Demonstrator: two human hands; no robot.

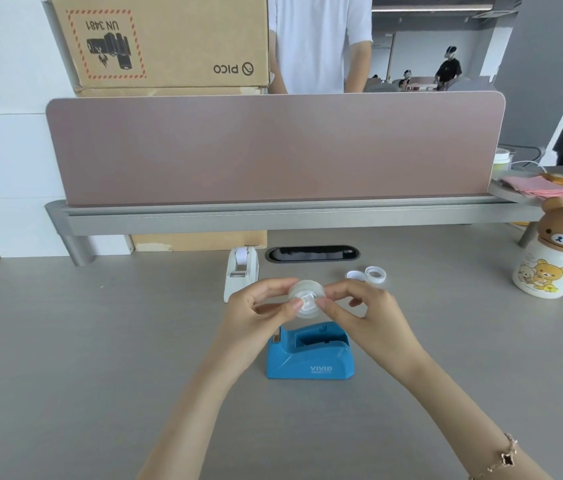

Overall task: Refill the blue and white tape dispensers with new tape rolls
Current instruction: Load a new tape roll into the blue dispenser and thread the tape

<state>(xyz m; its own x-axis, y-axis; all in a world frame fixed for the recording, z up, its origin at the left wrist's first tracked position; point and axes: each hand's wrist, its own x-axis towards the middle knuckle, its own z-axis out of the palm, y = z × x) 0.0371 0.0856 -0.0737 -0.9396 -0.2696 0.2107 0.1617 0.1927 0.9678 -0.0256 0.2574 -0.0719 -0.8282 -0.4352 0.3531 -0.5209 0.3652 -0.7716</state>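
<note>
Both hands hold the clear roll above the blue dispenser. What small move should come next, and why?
Probably lower the tape roll into the blue dispenser. Its cradle looks empty and lies just below the roll, which the left hand and right hand pinch between them. The white dispenser already seems loaded.

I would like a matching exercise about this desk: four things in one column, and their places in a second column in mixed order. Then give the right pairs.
Things
1. clear tape roll
2. blue dispenser
3. white dispenser
4. bear bottle

Places
A. at the right edge of the desk
B. held between the fingers of the left hand and the right hand
C. on the desk just below the hands, its roll slot empty
D. beyond the left hand, near the cable slot

Pairs: 1-B, 2-C, 3-D, 4-A
</note>
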